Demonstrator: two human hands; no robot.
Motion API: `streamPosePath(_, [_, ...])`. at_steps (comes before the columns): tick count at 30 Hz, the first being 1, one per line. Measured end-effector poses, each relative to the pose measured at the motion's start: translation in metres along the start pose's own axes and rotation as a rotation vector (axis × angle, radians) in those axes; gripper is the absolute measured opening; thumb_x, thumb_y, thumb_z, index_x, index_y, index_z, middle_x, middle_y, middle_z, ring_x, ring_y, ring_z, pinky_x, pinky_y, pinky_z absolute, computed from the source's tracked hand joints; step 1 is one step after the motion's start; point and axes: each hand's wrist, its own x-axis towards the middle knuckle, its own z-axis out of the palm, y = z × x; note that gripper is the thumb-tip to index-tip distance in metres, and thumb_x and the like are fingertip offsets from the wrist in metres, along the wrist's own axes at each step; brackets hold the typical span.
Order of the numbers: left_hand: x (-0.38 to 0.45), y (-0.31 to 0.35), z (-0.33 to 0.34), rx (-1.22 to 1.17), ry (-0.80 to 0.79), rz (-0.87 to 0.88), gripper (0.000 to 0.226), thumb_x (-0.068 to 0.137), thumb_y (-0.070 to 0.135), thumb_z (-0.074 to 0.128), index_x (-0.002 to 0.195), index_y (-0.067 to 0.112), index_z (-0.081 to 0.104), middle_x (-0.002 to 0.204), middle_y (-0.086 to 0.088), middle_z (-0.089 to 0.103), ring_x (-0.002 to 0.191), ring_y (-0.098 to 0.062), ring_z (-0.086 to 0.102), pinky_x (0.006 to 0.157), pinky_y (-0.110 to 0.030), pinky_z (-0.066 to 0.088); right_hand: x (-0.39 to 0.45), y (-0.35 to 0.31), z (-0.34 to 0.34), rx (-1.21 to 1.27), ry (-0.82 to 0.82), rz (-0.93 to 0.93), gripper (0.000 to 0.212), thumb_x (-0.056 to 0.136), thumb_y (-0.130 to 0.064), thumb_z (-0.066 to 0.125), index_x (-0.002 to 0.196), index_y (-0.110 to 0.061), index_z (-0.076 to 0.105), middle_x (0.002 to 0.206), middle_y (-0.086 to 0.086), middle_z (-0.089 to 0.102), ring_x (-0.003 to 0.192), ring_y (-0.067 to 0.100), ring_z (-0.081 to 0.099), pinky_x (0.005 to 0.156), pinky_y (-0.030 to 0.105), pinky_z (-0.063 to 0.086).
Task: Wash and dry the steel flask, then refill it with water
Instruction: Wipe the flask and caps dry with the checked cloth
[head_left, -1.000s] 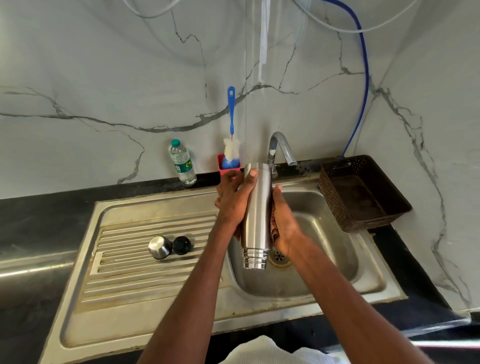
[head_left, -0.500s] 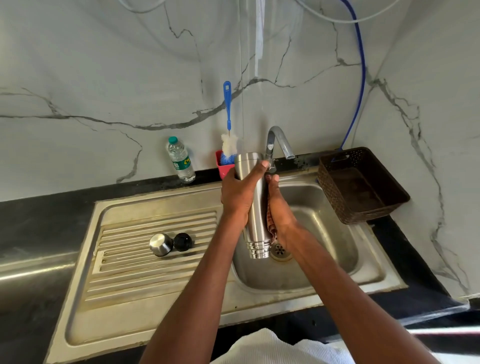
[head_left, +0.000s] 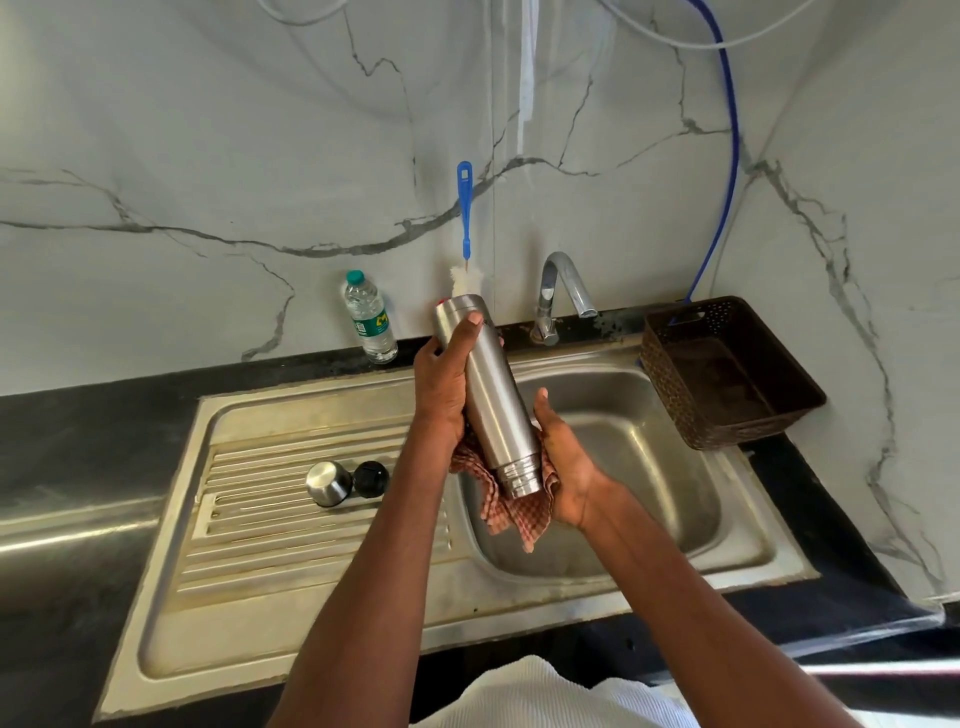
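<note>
The steel flask (head_left: 491, 395) is held upside down and tilted over the left side of the sink basin (head_left: 639, 467), its threaded neck pointing toward me. My left hand (head_left: 444, 387) grips its upper body, thumb across the front. My right hand (head_left: 563, 460) holds a red checked cloth (head_left: 511, 512) against the flask's lower end; the cloth hangs below the neck. The steel cup lid (head_left: 326, 483) and black stopper (head_left: 371, 478) lie side by side on the ribbed drainboard (head_left: 291, 525).
A tap (head_left: 563, 288) stands behind the basin with no water running. A plastic water bottle (head_left: 370, 325) and a blue-handled bottle brush (head_left: 465, 218) stand against the marble wall. A brown plastic basket (head_left: 727, 374) sits right of the sink. Black countertop surrounds the sink.
The flask has tilted, its base swinging left away from the tap. The cloth, mostly hidden before, now shows under the neck in my right hand.
</note>
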Motion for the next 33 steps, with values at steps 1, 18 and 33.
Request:
streamPosePath(1, [0.001,0.000,-0.003,-0.037,-0.004,0.006,0.057,0.087,0.045,0.081,0.123,0.002,0.068,0.100,-0.023,0.078,0.085,-0.031,0.075,0.072,-0.040,0.063,-0.002,0.002,0.000,0.034,-0.018,0.022,0.097,0.094,-0.081,0.034,0.126,0.004,0.066,0.102,0.027,0.072,0.080,0.036,0.073,0.072,0.044,0.062])
streamPosePath(18, [0.003,0.001,-0.010,0.030,0.715,0.166,0.051,0.086,0.044,0.083,0.118,0.018,0.053,0.098,0.009,0.065,0.079,-0.004,0.063,0.071,-0.024,0.052,0.005,0.036,0.016,-1.371,0.559,-0.689,0.074,0.098,-0.072,0.000,0.133,-0.027,0.047,0.119,0.006,0.067,0.104,0.032,0.066,0.085,0.044,0.049])
streamPosePath(33, [0.019,0.007,-0.033,-0.258,0.258,0.094,0.089,0.071,0.069,0.082,0.133,0.008,0.062,0.115,-0.026,0.072,0.094,-0.036,0.074,0.086,-0.053,0.064,-0.001,-0.005,-0.020,-0.118,-0.019,0.147,0.078,0.099,-0.070,0.041,0.126,0.001,0.062,0.074,0.017,0.071,0.052,0.025,0.065,0.050,0.030,0.055])
